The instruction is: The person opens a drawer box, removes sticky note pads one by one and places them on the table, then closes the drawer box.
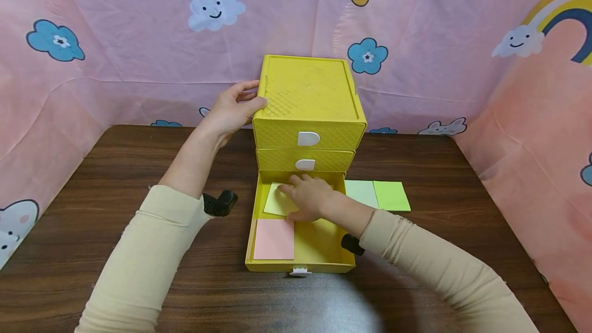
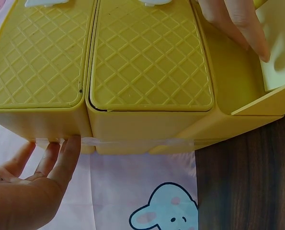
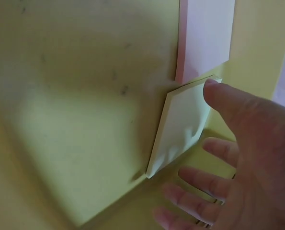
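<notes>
A yellow drawer unit stands on the table, its bottom drawer pulled out. My left hand touches the unit's left side with its fingertips, thumb at the top edge; the left wrist view shows those fingers against the side wall. Inside the drawer my right hand hovers with spread fingers over a pale yellow sticky note pad. In the right wrist view the thumb is at the pad's edge, with nothing pinched. A pink sticky note pad lies in the drawer's front left corner.
Right of the drawer, a pale green note pad and a bright green note pad lie side by side on the dark wooden table. The two upper drawers, with white handles, are closed. A pink printed cloth hangs behind.
</notes>
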`<action>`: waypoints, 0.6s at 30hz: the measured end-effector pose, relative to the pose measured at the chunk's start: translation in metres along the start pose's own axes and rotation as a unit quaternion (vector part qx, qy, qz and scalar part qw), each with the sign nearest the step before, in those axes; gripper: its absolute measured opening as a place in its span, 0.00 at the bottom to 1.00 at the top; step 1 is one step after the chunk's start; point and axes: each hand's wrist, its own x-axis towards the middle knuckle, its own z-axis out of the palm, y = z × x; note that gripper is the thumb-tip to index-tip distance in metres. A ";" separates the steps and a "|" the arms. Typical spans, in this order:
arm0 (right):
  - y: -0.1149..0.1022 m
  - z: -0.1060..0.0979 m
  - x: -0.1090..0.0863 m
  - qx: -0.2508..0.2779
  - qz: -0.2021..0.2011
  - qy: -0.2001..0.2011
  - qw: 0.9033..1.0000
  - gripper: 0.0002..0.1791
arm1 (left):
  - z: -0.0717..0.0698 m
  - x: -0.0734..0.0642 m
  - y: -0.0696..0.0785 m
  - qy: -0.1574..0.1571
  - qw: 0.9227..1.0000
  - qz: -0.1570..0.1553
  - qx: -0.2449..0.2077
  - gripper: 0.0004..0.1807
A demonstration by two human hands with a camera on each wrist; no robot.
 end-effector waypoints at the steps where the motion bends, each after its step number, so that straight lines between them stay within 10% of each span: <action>1: 0.000 0.000 0.001 -0.003 0.001 -0.002 1.000 0.38 | 0.000 0.000 0.000 0.000 1.000 0.000 0.001 0.31; 18: -0.005 0.007 0.007 -0.043 0.007 -0.001 0.999 0.38 | 0.000 0.001 -0.001 0.001 1.000 0.002 -0.003 0.31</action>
